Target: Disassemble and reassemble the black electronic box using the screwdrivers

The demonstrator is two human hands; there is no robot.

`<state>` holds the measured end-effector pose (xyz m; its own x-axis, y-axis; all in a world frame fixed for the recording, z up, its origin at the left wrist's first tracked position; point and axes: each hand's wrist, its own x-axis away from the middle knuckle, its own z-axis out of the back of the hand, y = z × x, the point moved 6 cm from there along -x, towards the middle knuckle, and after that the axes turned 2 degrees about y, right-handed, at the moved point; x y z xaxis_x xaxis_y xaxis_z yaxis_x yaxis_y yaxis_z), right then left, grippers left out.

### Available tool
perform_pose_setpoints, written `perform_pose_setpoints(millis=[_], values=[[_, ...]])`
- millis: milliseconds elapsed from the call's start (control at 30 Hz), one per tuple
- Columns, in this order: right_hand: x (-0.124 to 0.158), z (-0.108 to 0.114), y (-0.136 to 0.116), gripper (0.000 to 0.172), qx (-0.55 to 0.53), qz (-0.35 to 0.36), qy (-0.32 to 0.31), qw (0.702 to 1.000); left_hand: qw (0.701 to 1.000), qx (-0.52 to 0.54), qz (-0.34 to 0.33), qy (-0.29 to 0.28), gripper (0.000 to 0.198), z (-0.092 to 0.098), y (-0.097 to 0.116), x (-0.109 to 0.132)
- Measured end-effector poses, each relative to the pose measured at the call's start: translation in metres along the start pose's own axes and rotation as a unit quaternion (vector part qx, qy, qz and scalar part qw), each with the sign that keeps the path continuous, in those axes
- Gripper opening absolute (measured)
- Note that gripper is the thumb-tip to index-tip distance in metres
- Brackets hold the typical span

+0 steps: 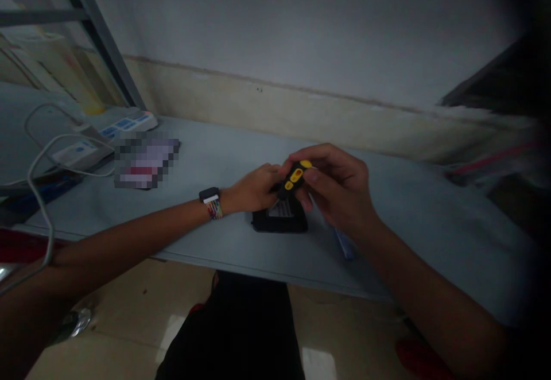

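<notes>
My right hand is closed around a small black and yellow tool, holding it just above the table. My left hand is curled at the tool's lower end, its fingertips touching it. Under both hands lies a flat black device with a white label, resting on the pale grey table. A dark watch with a coloured band sits on my left wrist. A thin blue pen-like object lies beside my right wrist.
At the left are white cables, a white power strip, a blurred-out flat item and a metal shelf frame. A wall runs behind the table. Tiled floor and my dark-clothed leg show below the table's edge.
</notes>
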<state>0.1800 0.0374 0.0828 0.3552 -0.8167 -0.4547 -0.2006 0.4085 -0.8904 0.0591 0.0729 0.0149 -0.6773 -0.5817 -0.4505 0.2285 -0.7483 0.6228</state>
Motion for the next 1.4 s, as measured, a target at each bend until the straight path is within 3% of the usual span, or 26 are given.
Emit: perform_pose_setpoints(millis=[567,933,1100,1400], values=[[0.0061,0.0049,0.0017,0.021,0.009,0.001,0.031,0.999,0.999,0.012,0.018,0.044,0.023,-0.0011,-0.0068,0.0072],[0.0083,0.0047,0.0013,0.018,0.004,0.002,0.025,1.000,0.999,0.030,0.005,0.041,0.016,0.0004,-0.0085,0.0073],[0.0077,0.0080,-0.0029,0.016,-0.003,0.031,0.035,0.999,0.999,0.040,-0.001,0.031,0.028,0.0007,-0.0077,0.0067],[0.0091,0.0080,-0.0031,0.017,0.008,0.031,0.021,0.999,0.998,0.060,0.006,0.017,0.023,0.0007,-0.0050,0.0066]])
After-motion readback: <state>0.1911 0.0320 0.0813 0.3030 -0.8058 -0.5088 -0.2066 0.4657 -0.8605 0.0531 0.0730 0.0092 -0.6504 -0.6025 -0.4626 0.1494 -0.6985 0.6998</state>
